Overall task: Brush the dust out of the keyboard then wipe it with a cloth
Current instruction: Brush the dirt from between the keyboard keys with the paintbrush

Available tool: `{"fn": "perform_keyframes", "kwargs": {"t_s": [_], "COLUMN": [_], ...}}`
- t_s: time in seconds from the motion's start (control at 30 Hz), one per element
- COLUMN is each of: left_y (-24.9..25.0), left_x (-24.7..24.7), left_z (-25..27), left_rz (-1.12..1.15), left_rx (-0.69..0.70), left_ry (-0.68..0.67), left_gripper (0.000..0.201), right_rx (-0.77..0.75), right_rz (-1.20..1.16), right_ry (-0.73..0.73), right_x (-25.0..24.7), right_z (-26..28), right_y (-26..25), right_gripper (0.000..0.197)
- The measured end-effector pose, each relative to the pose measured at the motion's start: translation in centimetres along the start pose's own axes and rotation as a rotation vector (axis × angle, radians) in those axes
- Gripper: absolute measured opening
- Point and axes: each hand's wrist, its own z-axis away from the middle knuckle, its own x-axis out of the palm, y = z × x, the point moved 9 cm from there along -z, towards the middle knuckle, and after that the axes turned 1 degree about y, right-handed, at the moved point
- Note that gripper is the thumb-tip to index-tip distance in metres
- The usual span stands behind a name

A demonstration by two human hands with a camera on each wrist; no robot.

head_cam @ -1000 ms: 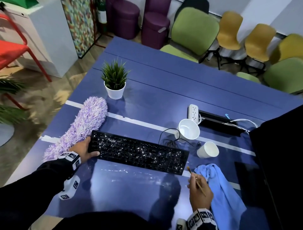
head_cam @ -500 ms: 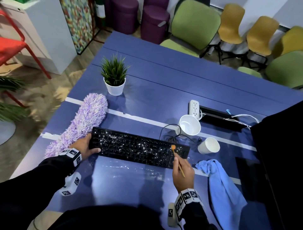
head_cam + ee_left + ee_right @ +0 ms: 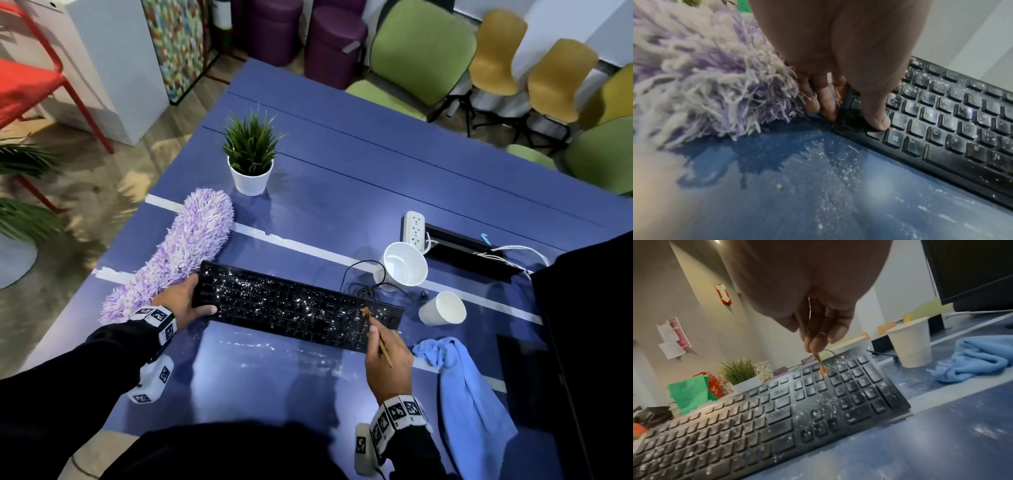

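Observation:
A black keyboard (image 3: 294,305) speckled with white dust lies across the blue table (image 3: 376,178). My left hand (image 3: 185,301) grips its left end, thumb on the corner keys (image 3: 877,120) and fingers (image 3: 818,97) down the side edge. My right hand (image 3: 387,353) pinches a thin wooden brush (image 3: 376,337). The brush's orange bristles (image 3: 823,369) touch the keys near the keyboard's (image 3: 777,410) right end. A crumpled blue cloth (image 3: 469,387) lies on the table to the right of that hand.
A purple fluffy duster (image 3: 181,253) lies against the keyboard's left end. Two white paper cups (image 3: 404,263) (image 3: 443,308), the keyboard's cable, a white power strip (image 3: 414,228) and a potted plant (image 3: 251,157) stand behind. A dark monitor (image 3: 589,342) rises at right. White dust streaks the table in front.
My right hand carried the brush from beside the blue cloth up and left onto the keyboard's right end. The left hand kept its hold on the left end.

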Motion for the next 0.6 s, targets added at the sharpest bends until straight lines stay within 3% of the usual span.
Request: {"fn": "perform_keyframes", "kwargs": {"t_s": [0.13,0.27,0.3,0.37,0.4,0.5,0.6], "left_y": [-0.1,-0.2,-0.2,-0.1,-0.1,-0.1,-0.1], "left_x": [0.1,0.2,0.2,0.2,0.2,0.2,0.2], "left_z": [-0.1,-0.2,-0.1,-0.2,-0.2,-0.2,-0.2], "left_rz": [-0.028,-0.038,-0.038,-0.042,-0.04,-0.032,-0.032], "left_rx": [-0.036,-0.033,-0.032,-0.029,-0.027,-0.019,-0.017], "left_ry": [-0.021,-0.017,-0.018,-0.022,-0.023,-0.013,-0.014], "left_gripper": [0.073,0.074,0.074,0.075,0.076,0.077,0.079], "right_rx": [0.026,0.022,0.027,0.012,0.007,0.024,0.039], "right_rz": [0.086,-0.028,-0.027,-0.007,-0.014,-0.057,-0.012], "right_ry": [-0.136,0.01,-0.014,-0.088,-0.076,0.008,-0.083], "right_x": [1.3,-0.1,0.2,1.0,0.9,0.1,1.0], "right_z": [0.5,1.1,1.3,1.8,1.9,2.1,2.6], "right_y": [0.8,0.9,1.1,1.4,1.3,1.3,1.6], "right_gripper": [0.026,0.018,0.024,0.056,0.06,0.033,0.025]}}
